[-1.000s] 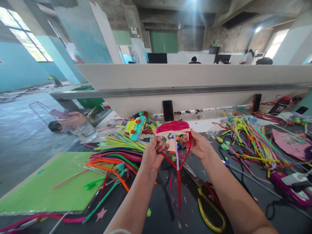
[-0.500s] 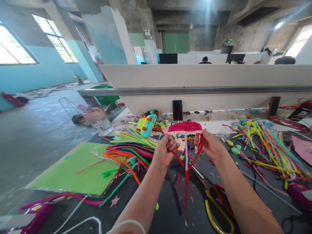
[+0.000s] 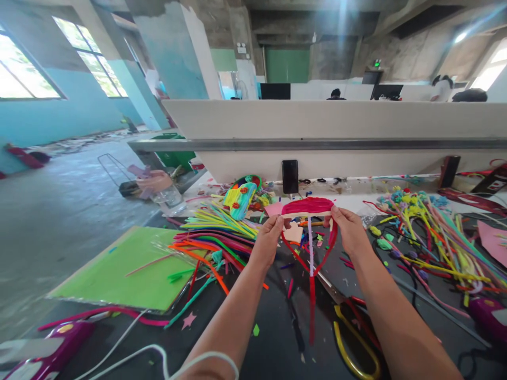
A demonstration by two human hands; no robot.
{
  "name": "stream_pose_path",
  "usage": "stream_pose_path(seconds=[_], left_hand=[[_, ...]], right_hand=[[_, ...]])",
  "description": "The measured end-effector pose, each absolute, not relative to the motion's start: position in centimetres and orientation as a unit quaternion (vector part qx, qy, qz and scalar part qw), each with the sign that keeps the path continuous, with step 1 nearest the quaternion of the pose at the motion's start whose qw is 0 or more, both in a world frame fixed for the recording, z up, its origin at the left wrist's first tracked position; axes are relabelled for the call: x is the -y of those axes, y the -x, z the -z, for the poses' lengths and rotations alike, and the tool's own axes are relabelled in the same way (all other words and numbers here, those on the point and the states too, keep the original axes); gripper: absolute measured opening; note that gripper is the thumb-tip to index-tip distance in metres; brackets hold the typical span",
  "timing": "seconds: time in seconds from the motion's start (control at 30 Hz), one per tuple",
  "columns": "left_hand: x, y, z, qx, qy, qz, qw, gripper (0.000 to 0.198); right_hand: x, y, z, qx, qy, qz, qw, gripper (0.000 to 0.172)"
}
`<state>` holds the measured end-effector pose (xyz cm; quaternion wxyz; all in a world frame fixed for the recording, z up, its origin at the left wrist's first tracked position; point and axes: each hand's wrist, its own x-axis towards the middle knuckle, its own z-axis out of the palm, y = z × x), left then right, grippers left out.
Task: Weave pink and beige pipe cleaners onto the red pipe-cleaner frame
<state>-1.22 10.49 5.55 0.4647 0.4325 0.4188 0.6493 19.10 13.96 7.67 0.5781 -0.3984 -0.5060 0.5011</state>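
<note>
Between my two hands hangs a pipe-cleaner craft: a pink-red filled top with a pale lower edge, red strands forming a V, and a lilac stem turning red at the bottom. My left hand pinches its left corner. At the right corner, my right hand grips it with thumb and fingers. Below the craft, scissors with yellow handles lie on the dark table, their blades partly behind the red strands. Just left of my left hand spreads a bundle of coloured pipe cleaners.
A black phone leans upright against the white partition. Green sheets in plastic lie at left, near a purple glue gun. More pipe cleaners are heaped at right. A clear bottle stands at the table's left edge.
Both hands have shifted slightly right with the craft, which stays stretched between them. My right-hand fingers have moved a little on its corner. The view has tilted slightly.
</note>
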Motion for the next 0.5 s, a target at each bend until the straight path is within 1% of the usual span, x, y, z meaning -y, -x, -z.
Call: stream_pose_path(seconds=[0.13, 0.27, 0.4, 0.5], left_hand=[[-10.56, 1.36, -5.06, -0.421, -0.531, -0.626, 0.387, 0.025], [-10.59, 1.40, -4.59, -0.438, -0.557, -0.614, 0.348, 0.022], [-10.63, 1.68, -4.83, -0.454, -0.540, -0.621, 0.343, 0.024], [-10.64, 2.14, -5.34, -0.446, -0.542, -0.610, 0.368, 0.028]], right_hand=[[-14.05, -19.06, -7.73, 0.469, 0.389, -0.536, 0.584, 0.039], [-14.25, -19.00, -7.68, 0.440, 0.377, -0.558, 0.594, 0.040], [-14.31, -19.05, -7.46, 0.454, 0.384, -0.558, 0.579, 0.041], [-14.35, -19.27, -7.31, 0.505, 0.406, -0.528, 0.549, 0.039]])
